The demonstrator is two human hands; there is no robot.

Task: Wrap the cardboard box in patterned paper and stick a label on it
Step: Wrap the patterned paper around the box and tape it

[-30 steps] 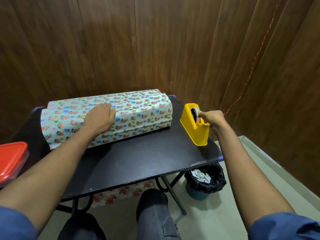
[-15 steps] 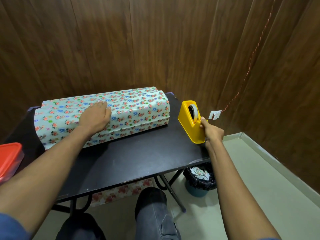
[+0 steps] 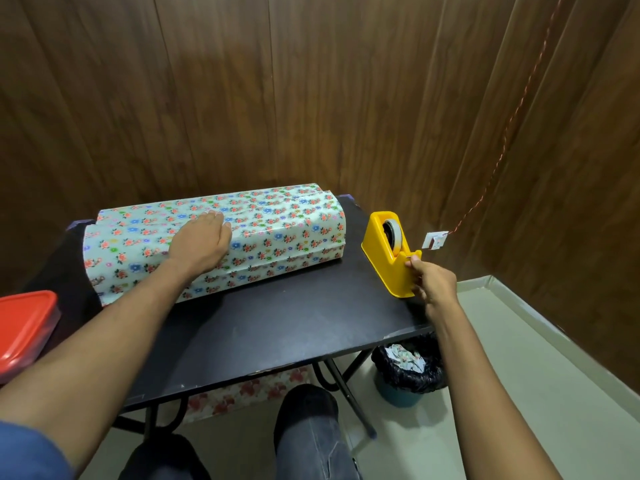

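Observation:
A long box covered in floral patterned paper [image 3: 277,230] lies across the back of the black table [image 3: 277,327]. My left hand [image 3: 201,242] presses flat on top of the paper, fingers straight, holding the overlap down. A yellow tape dispenser [image 3: 384,247] with a roll of tape stands at the table's right edge. My right hand [image 3: 433,282] is at the dispenser's near end, by the cutter, with thumb and fingers pinching the tape end. The tape strip itself is too thin to make out.
A red-lidded container [image 3: 24,327] sits at the table's left edge. A bin lined with a black bag [image 3: 408,372] stands on the floor under the right side. Wood-panelled walls close in behind and to the right. My knees are below the table's front edge.
My right hand has come down from the top of the tape roll to the dispenser's near end at the cutter. My left hand has stayed pressed on the wrapped box.

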